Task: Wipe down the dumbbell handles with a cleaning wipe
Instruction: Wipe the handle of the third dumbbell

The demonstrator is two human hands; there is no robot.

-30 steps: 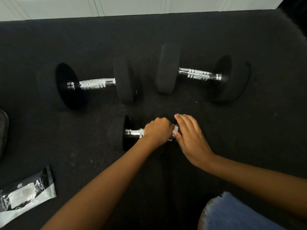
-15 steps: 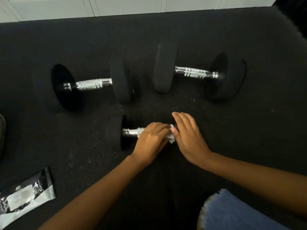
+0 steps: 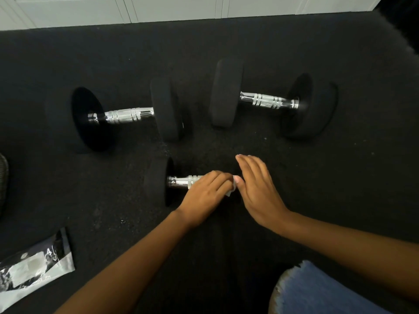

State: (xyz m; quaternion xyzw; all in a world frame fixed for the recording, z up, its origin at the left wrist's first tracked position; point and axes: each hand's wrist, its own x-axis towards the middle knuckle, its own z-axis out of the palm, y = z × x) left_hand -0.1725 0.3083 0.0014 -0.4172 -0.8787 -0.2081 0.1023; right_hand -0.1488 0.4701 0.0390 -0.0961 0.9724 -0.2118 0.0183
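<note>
- A dark floor mat [image 3: 294, 189] filled the view.
- Two large dumbbells [image 3: 127, 115] [image 3: 269, 100] lay at eleven and one o'clock.
- A small dumbbell [image 3: 163, 185] lay at centre.
- The right hand [image 3: 257, 189] rested flat, fingers spread, over its far end.
- The left hand [image 3: 205, 193] was curled around its chrome handle [image 3: 181, 181], pressing a white wipe [image 3: 231, 191].
- A wipe packet [image 3: 34, 266] lay at eight o'clock.

Three dumbbells [image 3: 127, 115] and a wipe packet [image 3: 34, 268] lie on black carpet [image 3: 340, 177].
</note>
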